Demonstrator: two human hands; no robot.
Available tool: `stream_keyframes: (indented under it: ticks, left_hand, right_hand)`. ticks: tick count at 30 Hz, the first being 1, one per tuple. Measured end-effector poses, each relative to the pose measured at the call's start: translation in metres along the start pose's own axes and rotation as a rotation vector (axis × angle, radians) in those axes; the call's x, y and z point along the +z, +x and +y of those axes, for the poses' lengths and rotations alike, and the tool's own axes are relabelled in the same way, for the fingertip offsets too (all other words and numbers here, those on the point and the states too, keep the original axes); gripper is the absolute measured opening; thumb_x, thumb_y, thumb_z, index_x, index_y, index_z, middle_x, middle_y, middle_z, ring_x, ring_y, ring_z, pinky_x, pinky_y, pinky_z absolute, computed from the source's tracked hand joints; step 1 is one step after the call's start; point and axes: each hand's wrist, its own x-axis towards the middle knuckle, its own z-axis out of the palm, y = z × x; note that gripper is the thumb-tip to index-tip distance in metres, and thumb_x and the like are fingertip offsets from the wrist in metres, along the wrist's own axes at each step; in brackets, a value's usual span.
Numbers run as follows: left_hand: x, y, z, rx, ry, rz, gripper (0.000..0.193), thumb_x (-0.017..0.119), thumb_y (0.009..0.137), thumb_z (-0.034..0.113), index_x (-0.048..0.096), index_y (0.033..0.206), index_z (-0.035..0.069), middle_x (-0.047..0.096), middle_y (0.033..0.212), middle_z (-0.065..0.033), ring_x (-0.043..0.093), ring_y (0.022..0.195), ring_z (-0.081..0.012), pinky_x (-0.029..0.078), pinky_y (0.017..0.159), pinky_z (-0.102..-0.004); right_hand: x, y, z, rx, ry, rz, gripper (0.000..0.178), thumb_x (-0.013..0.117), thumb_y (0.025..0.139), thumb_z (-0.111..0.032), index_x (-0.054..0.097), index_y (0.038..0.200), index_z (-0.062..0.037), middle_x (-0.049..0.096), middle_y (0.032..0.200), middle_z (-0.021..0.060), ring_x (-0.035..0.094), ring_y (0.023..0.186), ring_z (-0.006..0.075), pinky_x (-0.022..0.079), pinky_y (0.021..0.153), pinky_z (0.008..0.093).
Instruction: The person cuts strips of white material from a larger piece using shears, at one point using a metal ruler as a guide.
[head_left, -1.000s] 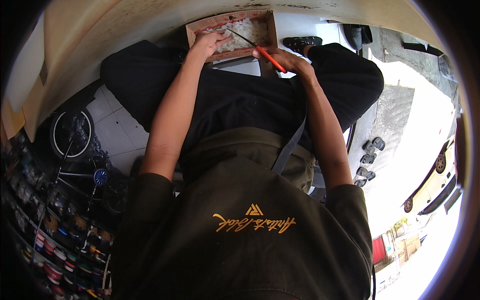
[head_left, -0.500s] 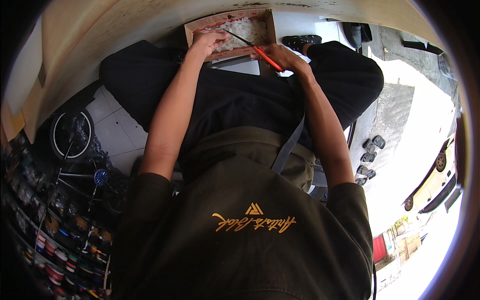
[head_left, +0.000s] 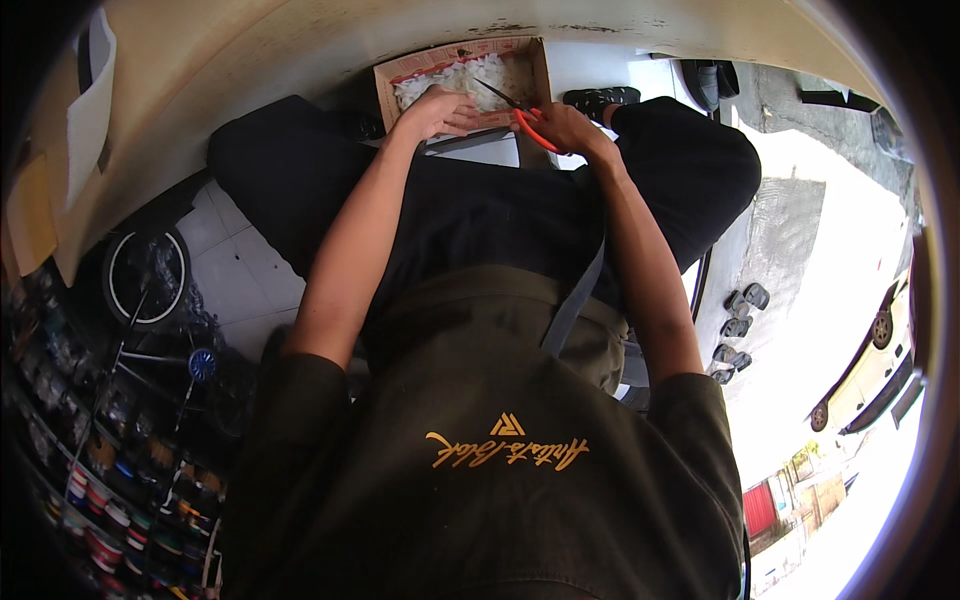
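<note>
A pair of scissors (head_left: 543, 135) with orange handles and dark blades is in my right hand (head_left: 568, 128), its fingers wrapped round the handles. The blades point up and left over a shallow cardboard box (head_left: 385, 97), which holds a heap of small whitish pieces (head_left: 440, 82). My left hand (head_left: 440, 113) hovers at the box's near edge, left of the blades and apart from them. Its fingers reach to the right and look spread. Nothing clear shows between them, though a tiny piece could be hidden there.
My crossed legs in dark trousers (head_left: 300, 165) lie just below the box. A pale wall (head_left: 300, 60) curves close behind it. A bicycle wheel (head_left: 147, 277) and shelves of colourful containers (head_left: 110, 520) are at left. Sandals (head_left: 737, 325) lie outside at right, with a parked vehicle (head_left: 870, 360) beyond.
My left hand has come down and right, away from the blade tips, and its fingers have loosened. The scissors have dropped slightly in view, and so has the box.
</note>
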Motion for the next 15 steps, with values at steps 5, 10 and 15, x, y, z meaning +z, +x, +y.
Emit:
stream_keyframes:
  ticks: [5,10,15]
  left_hand:
    - [0.024,-0.008,0.01,0.031,-0.017,-0.179,0.049,0.059,0.091,0.036,0.055,0.11,-0.009,0.064,0.104,-0.0188,0.065,0.094,-0.027,0.055,0.078,-0.0363]
    - [0.029,-0.013,0.007,0.122,-0.349,-0.203,0.026,0.065,0.088,0.019,0.057,0.097,-0.004,0.065,0.097,-0.0156,0.067,0.09,-0.0262,0.057,0.08,-0.0375]
    - [0.031,-0.023,0.008,0.129,-0.482,-0.162,0.021,0.066,0.087,0.017,0.058,0.096,0.0,0.066,0.098,-0.0143,0.066,0.087,-0.0263,0.058,0.074,-0.0387]
  right_hand:
    - [-0.001,-0.003,-0.002,0.048,0.216,-0.05,0.044,0.06,0.085,-0.049,0.066,0.09,-0.0057,0.061,0.069,0.021,0.06,0.064,0.0376,0.046,0.06,0.0448]
    - [-0.027,-0.01,-0.041,0.172,0.31,-0.063,0.058,0.068,0.078,-0.05,0.062,0.076,0.007,0.058,0.06,0.0194,0.055,0.055,0.0263,0.044,0.058,0.0401]
    - [-0.025,-0.011,-0.05,0.148,0.377,-0.063,0.058,0.067,0.079,-0.054,0.062,0.078,0.0037,0.053,0.058,0.0059,0.049,0.056,0.0132,0.039,0.052,0.032]
